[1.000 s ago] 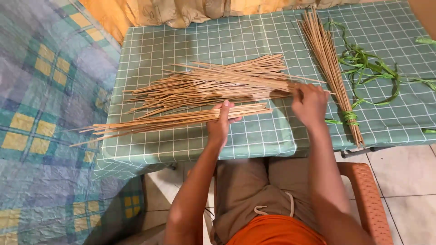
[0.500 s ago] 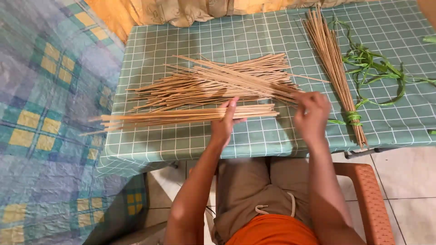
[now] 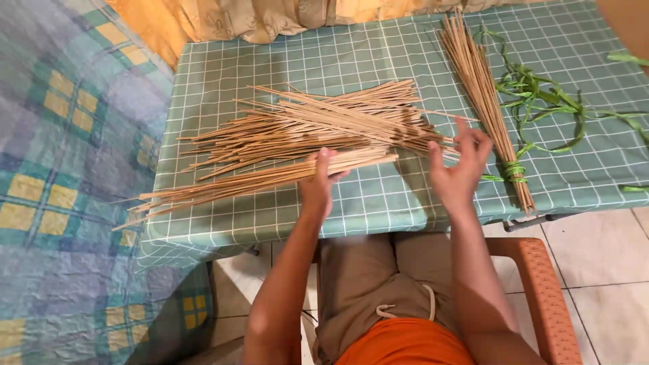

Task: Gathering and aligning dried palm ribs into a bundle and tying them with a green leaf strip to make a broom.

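Left hand (image 3: 319,181) pressing on near stick bundle (image 3: 263,179); right hand (image 3: 458,165) open at loose sticks (image 3: 324,122) ends
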